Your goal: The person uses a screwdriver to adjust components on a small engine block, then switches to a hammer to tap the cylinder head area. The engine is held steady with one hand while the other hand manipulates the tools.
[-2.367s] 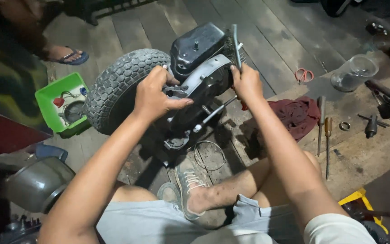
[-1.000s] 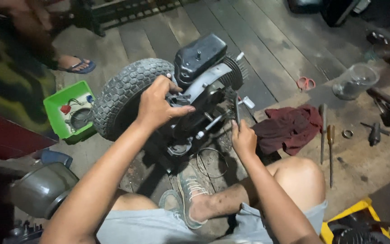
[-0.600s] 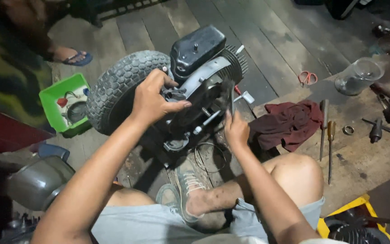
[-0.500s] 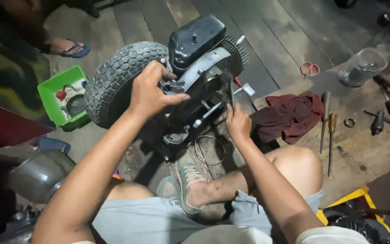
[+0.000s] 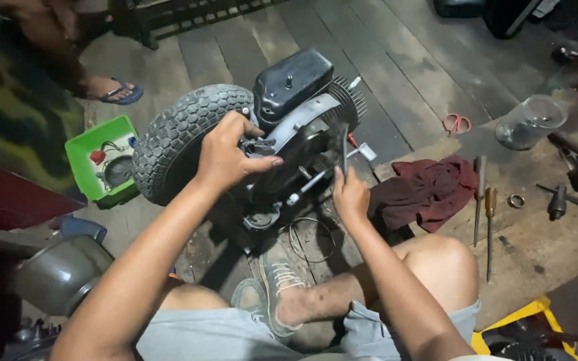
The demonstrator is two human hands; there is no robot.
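Left hand (image 5: 225, 155) still gripping engine (image 5: 302, 134), right hand (image 5: 349, 195) still clasping thin tool (image 5: 344, 148), barely shifted

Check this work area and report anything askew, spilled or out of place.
Nothing looks spilled or broken. The small black engine unit with a knobby tyre lies tipped on the wooden floor, steadied by the left hand; the right hand holds a thin tool against it. Two long screwdrivers, red-handled scissors and a dark red rag lie loose alongside.
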